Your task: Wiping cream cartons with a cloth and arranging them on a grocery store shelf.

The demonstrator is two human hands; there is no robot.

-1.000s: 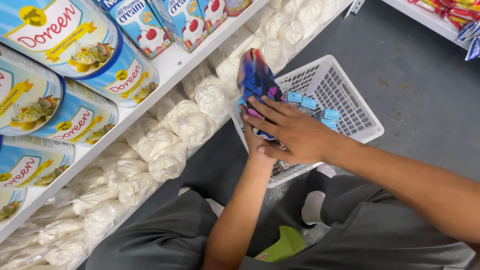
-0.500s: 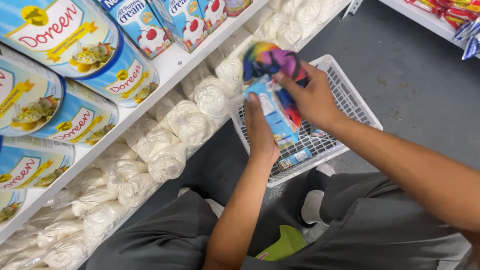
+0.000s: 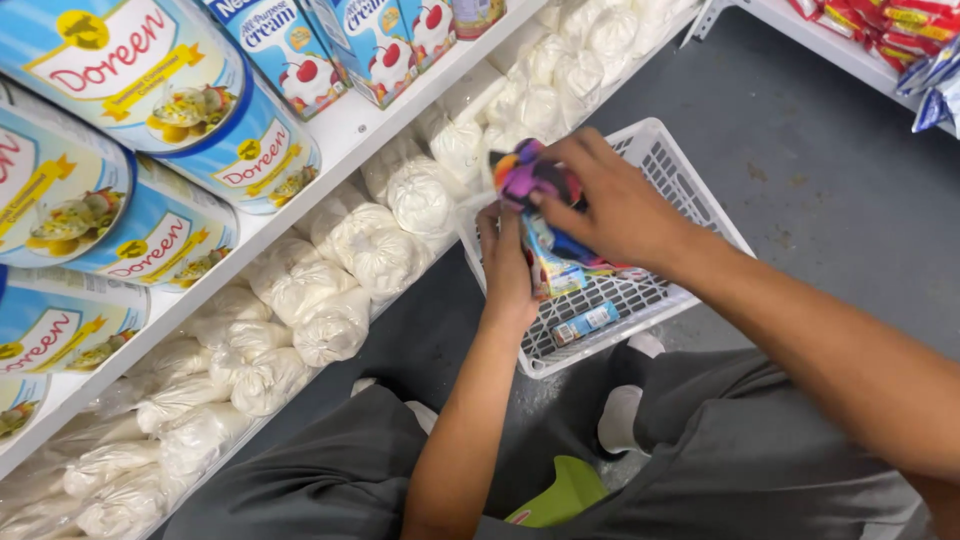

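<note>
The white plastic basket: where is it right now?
In the head view the white plastic basket sits on the grey floor, centre-right, beside the bottom shelf's white powder bags, under both hands.

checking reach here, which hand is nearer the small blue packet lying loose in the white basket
Left. The left hand sits just above and left of the small blue packet, while the right hand is higher up, gripping the colourful packets over the white basket.

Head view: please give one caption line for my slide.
Both hands, left hand and right hand, hold a colourful packet bundle over a white plastic basket.
</note>
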